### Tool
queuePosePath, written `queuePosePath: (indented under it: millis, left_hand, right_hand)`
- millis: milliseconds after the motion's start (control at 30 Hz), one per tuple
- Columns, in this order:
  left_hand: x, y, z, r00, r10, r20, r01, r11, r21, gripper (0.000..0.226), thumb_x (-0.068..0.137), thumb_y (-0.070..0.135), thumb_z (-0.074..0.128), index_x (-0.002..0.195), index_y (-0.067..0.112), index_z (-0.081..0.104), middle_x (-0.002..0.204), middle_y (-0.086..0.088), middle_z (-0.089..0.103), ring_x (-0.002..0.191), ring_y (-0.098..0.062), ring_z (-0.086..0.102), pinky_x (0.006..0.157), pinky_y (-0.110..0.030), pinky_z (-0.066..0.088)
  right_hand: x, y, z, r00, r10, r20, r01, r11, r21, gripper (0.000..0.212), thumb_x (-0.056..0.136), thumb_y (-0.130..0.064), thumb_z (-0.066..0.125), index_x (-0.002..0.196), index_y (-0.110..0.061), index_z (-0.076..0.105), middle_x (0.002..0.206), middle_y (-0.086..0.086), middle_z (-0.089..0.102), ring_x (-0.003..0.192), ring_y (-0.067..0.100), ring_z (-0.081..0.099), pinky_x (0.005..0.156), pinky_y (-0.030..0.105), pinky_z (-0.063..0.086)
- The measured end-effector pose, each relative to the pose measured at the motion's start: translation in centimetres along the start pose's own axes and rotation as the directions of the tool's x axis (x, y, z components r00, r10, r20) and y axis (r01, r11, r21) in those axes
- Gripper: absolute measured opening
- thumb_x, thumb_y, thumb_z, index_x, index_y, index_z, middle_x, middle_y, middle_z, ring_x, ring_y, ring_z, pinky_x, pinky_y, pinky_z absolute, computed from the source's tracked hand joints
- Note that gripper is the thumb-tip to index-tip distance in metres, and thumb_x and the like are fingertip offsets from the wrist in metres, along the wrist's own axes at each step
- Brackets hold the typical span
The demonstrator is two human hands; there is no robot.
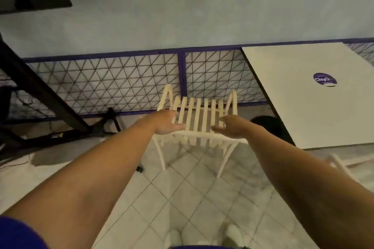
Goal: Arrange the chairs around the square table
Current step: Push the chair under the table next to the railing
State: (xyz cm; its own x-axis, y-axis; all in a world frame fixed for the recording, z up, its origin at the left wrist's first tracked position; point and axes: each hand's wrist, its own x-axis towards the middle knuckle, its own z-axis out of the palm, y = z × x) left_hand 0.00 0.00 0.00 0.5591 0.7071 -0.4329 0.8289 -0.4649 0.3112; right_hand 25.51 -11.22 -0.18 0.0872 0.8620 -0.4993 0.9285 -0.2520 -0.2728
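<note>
A cream slatted chair (pixel 199 115) stands on the tiled floor in front of me, its backrest rail nearest me. Both arms are stretched toward it. My left hand (pixel 167 122) is open, palm turned inward, at the left end of the backrest, with its fingers against the slats. At the right end, my right hand (pixel 230 128) is also open, hovering over the top rail. Neither hand is closed on the chair. The white square table (pixel 303 111) with a round purple sticker (pixel 324 79) stands to the right of the chair.
A purple-framed wire mesh fence (pixel 125 85) runs behind the chair below a grey wall. A dark slanted beam (pixel 40 95) and a black stand (pixel 111 119) are at the left. Part of another cream chair (pixel 340 166) shows by my right arm. My shoes (pixel 202 236) stand on the tiles.
</note>
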Motion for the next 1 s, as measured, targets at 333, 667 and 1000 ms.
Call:
queuePosePath:
  millis: [333,667,1000]
  left_hand:
    - [1.7,-1.8,2.8,0.987,0.032,0.159,-0.046,0.995,0.085,0.08,0.09,0.065,0.056,0.152,0.019,0.035,0.151,-0.007,0.044,0.129,-0.027,0.048,0.096,-0.038,0.044]
    - [7.7,-3.4,6.8,0.978,-0.086,0.189,0.06,0.988,0.14,0.07,0.093,0.044,0.062,0.153,0.022,0.032,0.146,-0.002,0.049,0.121,-0.025,0.054,0.099,-0.038,0.045]
    - [11.1,-6.7,7.9,0.959,-0.136,0.247,0.09,0.978,0.187,0.057,0.092,0.01,0.06,0.141,0.038,0.05,0.13,-0.001,0.059,0.107,-0.026,0.061,0.086,-0.038,0.051]
  right_hand:
    - [2.7,-0.2,4.1,0.991,0.111,0.076,-0.117,0.99,0.082,0.079,0.094,-0.063,0.049,0.153,-0.013,0.031,0.155,0.012,0.039,0.141,0.032,0.037,0.114,0.046,0.033]
    - [9.4,2.3,5.9,0.985,-0.03,0.169,0.025,0.999,0.028,0.063,0.091,-0.043,0.066,0.146,-0.019,0.043,0.137,0.006,0.055,0.124,0.027,0.053,0.103,0.04,0.042]
    - [13.4,5.0,8.2,0.957,0.03,0.287,-0.016,0.999,-0.051,0.044,0.086,-0.021,0.07,0.128,-0.027,0.059,0.11,-0.003,0.064,0.098,0.018,0.061,0.089,0.032,0.049]
